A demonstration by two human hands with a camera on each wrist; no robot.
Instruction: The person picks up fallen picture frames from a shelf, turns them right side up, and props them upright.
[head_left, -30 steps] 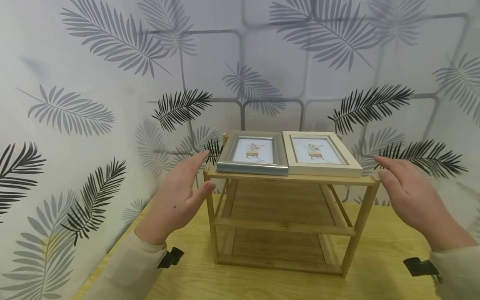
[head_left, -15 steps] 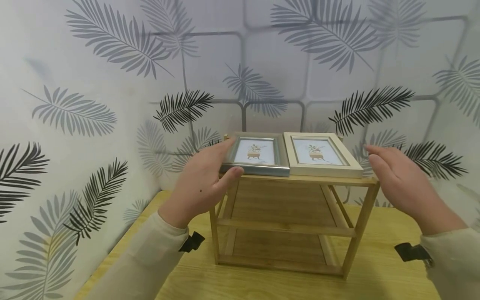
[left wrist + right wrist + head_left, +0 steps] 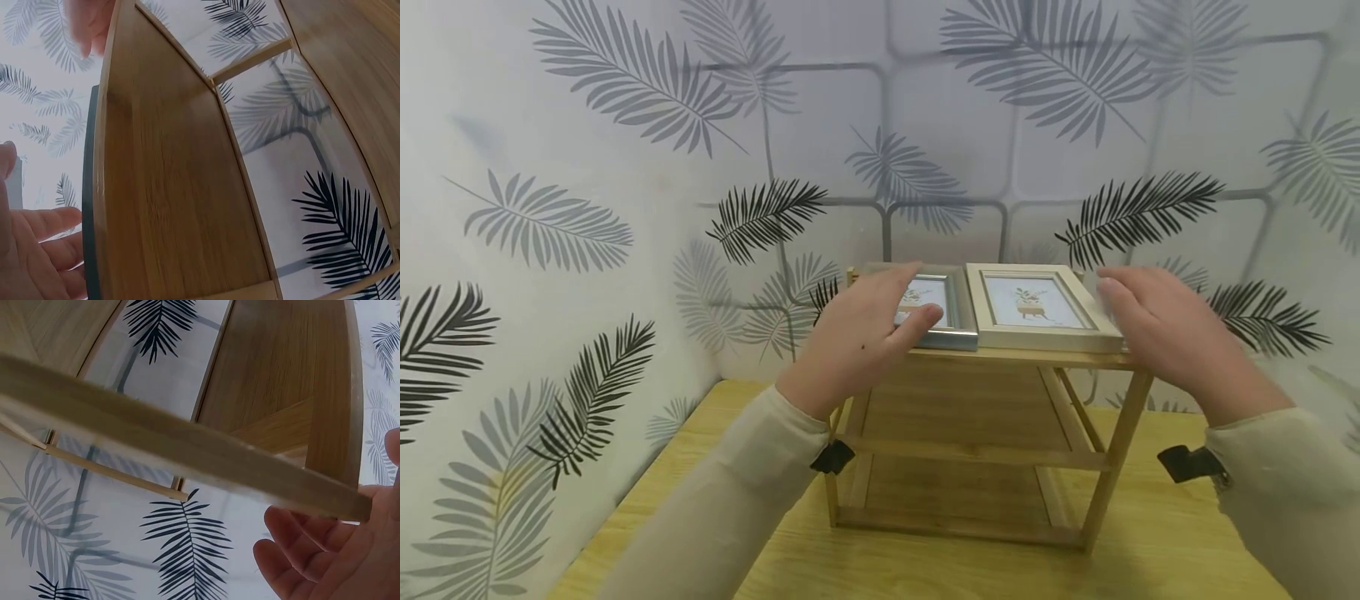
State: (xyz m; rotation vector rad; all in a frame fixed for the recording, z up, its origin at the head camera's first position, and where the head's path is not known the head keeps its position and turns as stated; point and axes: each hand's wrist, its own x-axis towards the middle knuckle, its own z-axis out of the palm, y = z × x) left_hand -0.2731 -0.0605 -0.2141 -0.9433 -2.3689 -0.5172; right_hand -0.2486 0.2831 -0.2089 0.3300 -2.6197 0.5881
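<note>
Two picture frames lie side by side on the top tier of a wooden shelf rack (image 3: 973, 452): a silver frame (image 3: 953, 339) on the left and a cream frame (image 3: 1051, 341) on the right. My left hand (image 3: 859, 333) hovers at the silver frame's left part and hides some of its picture, its fingers extended and thumb apart. At the rack's right front corner, my right hand (image 3: 1176, 337) overlaps the edge of the cream frame, fingers straight. In the right wrist view, fingers (image 3: 300, 550) are beside the rack's post; contact is unclear.
The rack stands on a yellow wood-grain table (image 3: 760, 508). Behind and to the left are walls with a leaf pattern (image 3: 580, 200). The rack's lower tier (image 3: 958, 492) has a flat wooden panel.
My left hand has moved right, from beside the rack to over the silver frame. My right hand has shifted left toward the cream frame. Both frames stay in place.
</note>
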